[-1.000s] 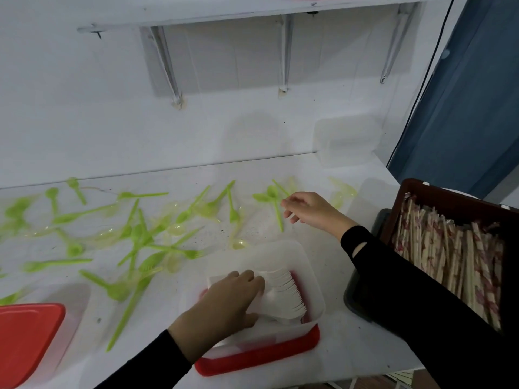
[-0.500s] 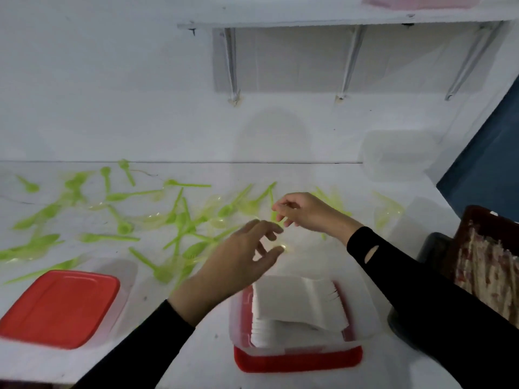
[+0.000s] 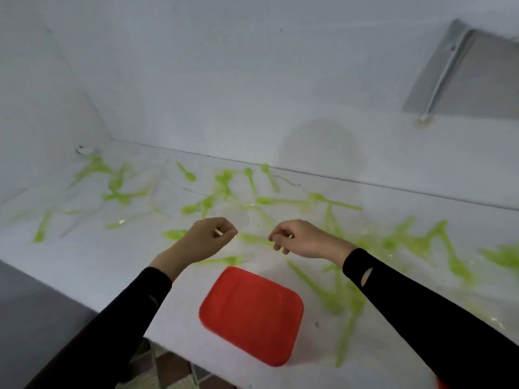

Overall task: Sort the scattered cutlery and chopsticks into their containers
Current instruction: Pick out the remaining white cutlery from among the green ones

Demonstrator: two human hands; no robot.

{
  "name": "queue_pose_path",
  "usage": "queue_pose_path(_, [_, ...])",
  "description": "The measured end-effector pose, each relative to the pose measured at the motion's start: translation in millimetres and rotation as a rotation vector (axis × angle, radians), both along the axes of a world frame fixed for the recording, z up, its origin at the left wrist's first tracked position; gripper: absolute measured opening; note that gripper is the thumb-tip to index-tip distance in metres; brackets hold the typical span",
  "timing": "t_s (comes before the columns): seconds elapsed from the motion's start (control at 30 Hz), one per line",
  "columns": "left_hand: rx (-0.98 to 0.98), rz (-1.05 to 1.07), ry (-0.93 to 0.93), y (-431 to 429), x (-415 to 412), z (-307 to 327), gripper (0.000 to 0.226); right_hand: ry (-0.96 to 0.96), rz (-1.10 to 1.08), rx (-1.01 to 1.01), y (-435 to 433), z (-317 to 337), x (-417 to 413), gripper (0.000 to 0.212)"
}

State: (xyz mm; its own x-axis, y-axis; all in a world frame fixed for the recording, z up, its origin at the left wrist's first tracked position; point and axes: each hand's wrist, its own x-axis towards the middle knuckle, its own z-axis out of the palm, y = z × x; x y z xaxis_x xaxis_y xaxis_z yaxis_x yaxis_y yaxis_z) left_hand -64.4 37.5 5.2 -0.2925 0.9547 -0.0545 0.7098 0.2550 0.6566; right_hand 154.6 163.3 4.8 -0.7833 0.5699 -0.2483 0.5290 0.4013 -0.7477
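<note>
Several green plastic spoons and forks [image 3: 283,202], some in clear wrappers, lie scattered over the white counter [image 3: 92,256]. My left hand [image 3: 209,238] hovers above them with fingers curled, pinching a thin pale piece [image 3: 218,232] between thumb and fingertips. My right hand [image 3: 304,238] hovers a short way to its right and pinches a similar thin pale end [image 3: 290,236]. Blur hides what the pale piece is, and whether it runs from one hand to the other. A container with a red lid [image 3: 251,314] sits near the front edge, below both hands.
White walls close the counter at the back and left. A metal shelf bracket [image 3: 438,80] hangs at the upper right. The counter's front edge runs diagonally at lower left, with grey floor and tiles beyond. More green cutlery [image 3: 455,265] lies to the right.
The view has swung left, so the tub of white forks and the chopstick box are out of sight. My left hand came up from the tub and now pinches a pale piece beside my right hand.
</note>
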Motion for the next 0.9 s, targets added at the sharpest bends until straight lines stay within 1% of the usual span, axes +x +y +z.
queue_pose_path(0.1, [-0.078, 0.103, -0.017, -30.0, -79.9, -15.8, 0.009, -0.03, 0.027, -0.057, -15.5, -8.3, -82.2, 0.016])
queue_pose_path(0.17, [-0.117, 0.124, -0.011, -47.7, -118.6, -23.5, 0.011, -0.028, 0.04, -0.08, -24.9, -13.6, -122.9, 0.016])
queue_pose_path(0.37, [-0.178, 0.212, -0.001, -81.8, -198.2, -39.7, 0.013, -0.06, 0.096, -0.113, -47.1, -25.8, -197.4, 0.015])
queue_pose_path(0.6, [-0.142, 0.35, -0.037, -98.4, -230.4, -56.7, 0.011, -0.05, 0.132, -0.114, -46.0, -27.8, -247.9, 0.016])
queue_pose_path(0.7, [-0.105, 0.443, -0.041, -106.7, -241.7, -63.0, 0.012, -0.046, 0.144, -0.097, -46.0, -36.5, -272.8, 0.018])
queue_pose_path(0.8, [-0.079, 0.528, -0.046, -115.3, -259.4, -65.7, 0.022, -0.021, 0.162, -0.094, -54.3, -45.7, -297.8, 0.019])
queue_pose_path(0.9, [-0.09, 0.597, -0.031, -122.0, -293.9, -61.2, 0.033, -0.001, 0.219, -0.082, -62.5, -47.0, -332.7, 0.019])
